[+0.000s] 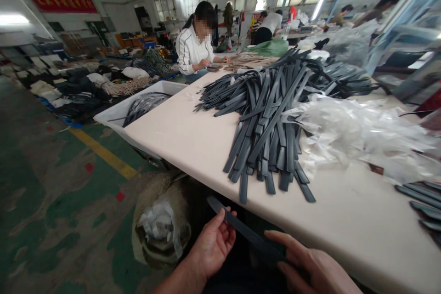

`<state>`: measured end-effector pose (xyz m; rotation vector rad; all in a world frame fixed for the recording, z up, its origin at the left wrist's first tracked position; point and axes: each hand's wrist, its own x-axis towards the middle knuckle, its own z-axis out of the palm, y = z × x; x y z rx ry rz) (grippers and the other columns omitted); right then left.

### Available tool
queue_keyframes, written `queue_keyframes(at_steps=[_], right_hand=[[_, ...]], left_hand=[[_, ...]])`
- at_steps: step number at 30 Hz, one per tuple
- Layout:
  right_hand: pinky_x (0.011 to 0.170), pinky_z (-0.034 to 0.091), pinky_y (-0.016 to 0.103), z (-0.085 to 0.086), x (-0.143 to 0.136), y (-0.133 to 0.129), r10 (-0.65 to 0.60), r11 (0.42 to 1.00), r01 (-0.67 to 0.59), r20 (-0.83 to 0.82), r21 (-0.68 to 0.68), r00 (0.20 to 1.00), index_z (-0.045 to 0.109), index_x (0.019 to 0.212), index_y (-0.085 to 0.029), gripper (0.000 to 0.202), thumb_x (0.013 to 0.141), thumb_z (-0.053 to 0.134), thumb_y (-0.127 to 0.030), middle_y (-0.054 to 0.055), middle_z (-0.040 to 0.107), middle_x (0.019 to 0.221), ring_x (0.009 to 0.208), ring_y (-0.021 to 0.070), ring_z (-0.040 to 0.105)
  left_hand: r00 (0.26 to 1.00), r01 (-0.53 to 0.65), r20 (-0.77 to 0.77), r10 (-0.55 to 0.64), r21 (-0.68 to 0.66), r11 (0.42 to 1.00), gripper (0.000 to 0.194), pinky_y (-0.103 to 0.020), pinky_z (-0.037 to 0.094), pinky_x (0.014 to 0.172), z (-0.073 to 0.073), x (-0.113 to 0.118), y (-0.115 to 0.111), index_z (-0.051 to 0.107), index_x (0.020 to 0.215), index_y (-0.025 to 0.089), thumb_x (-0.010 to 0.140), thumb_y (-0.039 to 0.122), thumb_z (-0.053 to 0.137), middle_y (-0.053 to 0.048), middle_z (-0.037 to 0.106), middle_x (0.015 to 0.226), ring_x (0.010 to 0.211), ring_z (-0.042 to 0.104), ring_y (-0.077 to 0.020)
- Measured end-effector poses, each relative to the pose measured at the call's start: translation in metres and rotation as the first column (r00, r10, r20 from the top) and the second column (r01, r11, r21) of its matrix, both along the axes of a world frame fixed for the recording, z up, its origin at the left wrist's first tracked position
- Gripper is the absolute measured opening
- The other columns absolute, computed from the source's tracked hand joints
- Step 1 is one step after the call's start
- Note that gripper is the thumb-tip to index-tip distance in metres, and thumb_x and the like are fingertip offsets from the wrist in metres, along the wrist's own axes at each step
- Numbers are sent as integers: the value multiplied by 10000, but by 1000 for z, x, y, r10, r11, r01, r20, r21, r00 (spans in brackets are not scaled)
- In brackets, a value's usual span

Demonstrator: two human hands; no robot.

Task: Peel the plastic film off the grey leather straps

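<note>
A dark grey flat strap (250, 235) with a rounded end is held in front of me, just below the table's edge. My left hand (215, 239) pinches it near that rounded end, between thumb and fingers. Farther along the strap is my right hand (306, 262), its index finger stretched along the upper side and its thumb below, with the strap running between them. The strap's other end is lost in shadow by the right hand. On the table ahead lies a big heap of similar dark straps (265, 119), several ends pointing toward me.
Crumpled clear plastic bags (365, 133) cover the table (172, 133) on the right, beside more straps (423, 202). A white bin (110, 121) and an open sack (144, 243) stand left. Across the table sits a co-worker (193, 50); other people work farther back.
</note>
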<state>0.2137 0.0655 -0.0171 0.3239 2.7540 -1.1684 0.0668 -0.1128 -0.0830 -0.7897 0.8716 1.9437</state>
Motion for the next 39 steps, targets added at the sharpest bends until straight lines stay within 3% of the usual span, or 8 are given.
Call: queue_keyframes(at_steps=[8, 15, 19, 23, 29, 31, 34, 39], right_hand=[[674, 522, 267, -18, -67, -28, -72, 981, 62, -49, -184, 996, 606, 1250, -218, 404, 855, 521, -195, 19, 739, 823, 735, 202, 702], [881, 546, 309, 28, -4, 9, 65, 882, -45, 25, -469, 998, 650, 1228, -317, 515, 728, 749, -244, 21, 719, 1082, 1010, 255, 680], [779, 561, 267, 23, 6, 12, 48, 973, -114, -311, -199, 949, 629, 1230, -341, 442, 820, 687, -185, 16, 740, 982, 871, 211, 708], [626, 515, 245, 4, -21, -2, 181, 983, -165, -543, 79, 820, 631, 1167, -243, 314, 948, 442, -120, 32, 696, 824, 684, 164, 657], [880, 517, 371, -22, -67, -34, 245, 968, -160, -581, 194, 776, 694, 1024, -224, 245, 985, 455, -191, 111, 651, 1208, 1059, 250, 622], [970, 474, 395, -27, -76, -41, 281, 958, -255, -614, 133, 737, 671, 1057, -210, 232, 1002, 446, -229, 106, 653, 1232, 1146, 253, 583], [858, 500, 321, -24, -79, -44, 253, 940, -340, -596, -37, 762, 648, 1054, -192, 248, 1024, 423, -291, 72, 708, 973, 932, 195, 639], [753, 487, 254, 13, -55, -24, 132, 903, -286, -426, -320, 895, 676, 968, -230, 288, 1030, 419, -341, 17, 670, 837, 770, 147, 632]], left_hand=[[994, 105, -25, -104, 54, 993, 120, -241, 568, 631, 3, 14, 6, 688, 925, 79, 873, 184, 665, -96, 763, 800, 697, 711, -164], [1000, 3, -16, -3, 9, 1000, 137, -211, 570, 547, 5, -17, -8, 676, 1015, 141, 907, 209, 627, -34, 774, 853, 601, 688, -107], [999, 33, 23, -34, 26, 999, 144, -211, 561, 493, 11, -15, -7, 678, 1016, 132, 906, 207, 624, -40, 771, 818, 577, 689, -121], [995, 79, 55, -81, 35, 996, 143, -226, 569, 488, 19, -6, -4, 679, 987, 112, 916, 212, 605, -56, 768, 790, 569, 692, -136], [980, 195, 17, -198, 113, 974, 175, -249, 581, 556, 21, 5, -18, 676, 1016, 101, 944, 189, 544, -62, 765, 770, 619, 707, -157], [978, 205, -3, -209, 223, 953, 181, -311, 600, 639, 21, 7, -25, 683, 960, 99, 938, 180, 522, -77, 759, 782, 689, 719, -193], [984, 156, 25, -176, 357, 921, 186, -382, 591, 773, 17, 6, -31, 668, 921, 60, 902, 207, 556, -127, 747, 819, 783, 717, -237], [991, -115, 72, 113, 31, 993, 287, -320, 601, 688, -17, -23, -39, 596, 1045, -22, 927, 236, 552, -196, 742, 847, 734, 727, -230]])
